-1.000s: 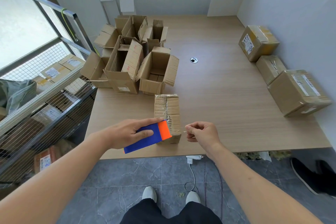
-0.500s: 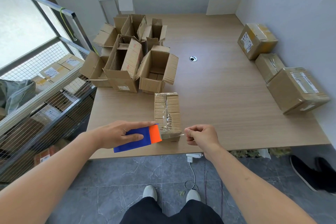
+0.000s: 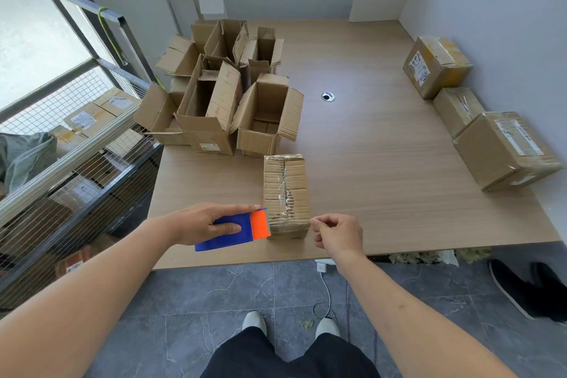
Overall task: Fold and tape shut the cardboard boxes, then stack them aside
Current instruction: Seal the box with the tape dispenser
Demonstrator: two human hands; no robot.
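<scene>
**A:** What was nearest, low in the frame?

**B:** The left hand [image 3: 201, 225] gripped a blue-and-orange plastic tape dispenser [image 3: 234, 228] at the near left edge of the small closed brown cardboard box [image 3: 286, 195]. The right hand [image 3: 337, 232] had fingertips pinched together, apparently on the tape's end.

**A:** How to do it well?

**B:** Keep the strip taut and centred on the seam.

**A:** Anything unclear?

**B:** The clear tape was barely visible. Farther off, open boxes [image 3: 227, 95] sat upper left, sealed boxes [image 3: 478, 120] right.
</scene>
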